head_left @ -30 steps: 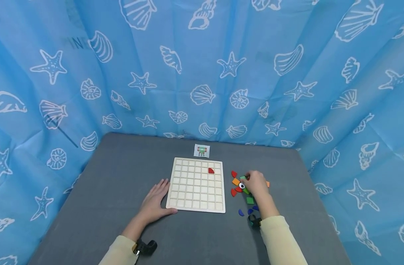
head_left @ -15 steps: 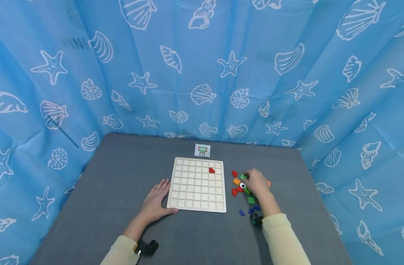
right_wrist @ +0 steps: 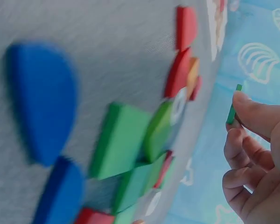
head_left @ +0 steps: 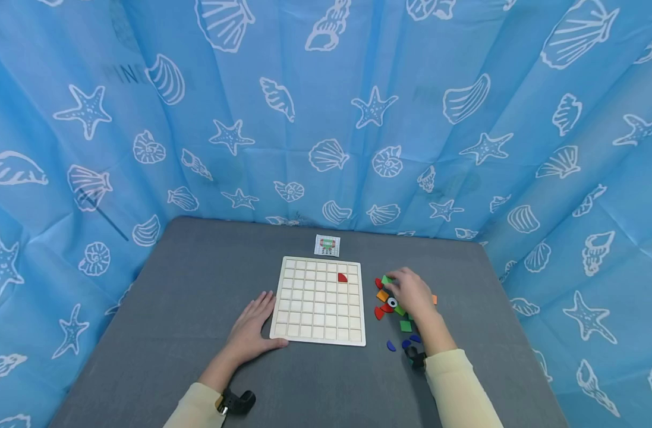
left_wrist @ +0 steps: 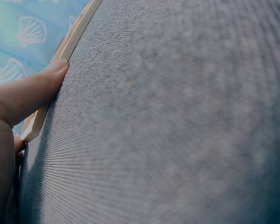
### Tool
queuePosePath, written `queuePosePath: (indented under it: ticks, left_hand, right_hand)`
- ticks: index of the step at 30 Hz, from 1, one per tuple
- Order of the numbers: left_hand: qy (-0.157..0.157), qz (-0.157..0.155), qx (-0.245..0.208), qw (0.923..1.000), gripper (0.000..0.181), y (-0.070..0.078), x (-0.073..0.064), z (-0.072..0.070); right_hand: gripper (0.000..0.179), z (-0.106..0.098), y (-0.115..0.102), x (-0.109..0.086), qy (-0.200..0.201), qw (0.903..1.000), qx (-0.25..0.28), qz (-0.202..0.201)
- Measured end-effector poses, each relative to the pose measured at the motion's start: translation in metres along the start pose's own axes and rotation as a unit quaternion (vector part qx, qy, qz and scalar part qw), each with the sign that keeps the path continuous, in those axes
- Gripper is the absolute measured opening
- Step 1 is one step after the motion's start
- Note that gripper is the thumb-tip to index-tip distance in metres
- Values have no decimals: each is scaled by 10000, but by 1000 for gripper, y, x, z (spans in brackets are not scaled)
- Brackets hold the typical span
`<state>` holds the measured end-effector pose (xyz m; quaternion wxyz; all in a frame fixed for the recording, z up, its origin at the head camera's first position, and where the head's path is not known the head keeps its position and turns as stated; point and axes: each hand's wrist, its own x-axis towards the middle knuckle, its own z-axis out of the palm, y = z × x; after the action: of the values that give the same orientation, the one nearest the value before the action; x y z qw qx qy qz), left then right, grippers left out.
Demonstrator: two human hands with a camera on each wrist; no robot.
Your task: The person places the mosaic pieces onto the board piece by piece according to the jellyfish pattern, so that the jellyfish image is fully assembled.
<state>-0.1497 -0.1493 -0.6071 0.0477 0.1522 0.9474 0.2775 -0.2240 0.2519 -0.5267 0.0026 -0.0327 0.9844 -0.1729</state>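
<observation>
My right hand (head_left: 414, 292) pinches a small green square tile (head_left: 387, 279) between thumb and fingers, held above the loose pieces; the right wrist view shows this green tile (right_wrist: 234, 106) edge-on. My left hand (head_left: 251, 328) lies at the near left corner of a pale wooden grid board (head_left: 317, 304), fingers straight along its left side. In the left wrist view, the thumb (left_wrist: 35, 91) touches the board's edge. One red quarter-round piece (head_left: 342, 277) sits in a cell near the board's upper right.
Right of the board lie loose pieces: an orange square (head_left: 382, 295), a round eye piece (head_left: 392, 302), a green square (head_left: 406, 326), a blue half-round piece (head_left: 391, 346) and several others. Behind the board is a picture card (head_left: 327, 245). A shell-patterned curtain (head_left: 326, 119) surrounds the grey table (head_left: 213, 261).
My right hand has lifted the green tile from among the pieces and shifted slightly left and away from me. The left hand and board stay in place.
</observation>
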Motion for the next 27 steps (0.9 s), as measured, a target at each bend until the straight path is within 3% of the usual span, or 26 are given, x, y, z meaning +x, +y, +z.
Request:
queuePosePath:
  ticks: [6,14,22,27]
  left_hand:
    - [9,101,-43,9999,117,-1,-3,1]
    - [117,222,-31,9997,113,-2,-2,0]
    - [144,195,20,9997,115,-2,0,2]
    - [240,245,63,9994,114,-1,-1,2]
  right_hand:
    - [30,-6,-19,-5,257,9991,54,-346]
    - [31,-8,-47,5,291,9968,-4,-748]
    - [29,4,-63,13,245,9935,25,-1112]
    - [30,14,-70,19,158,9935,9,-1129]
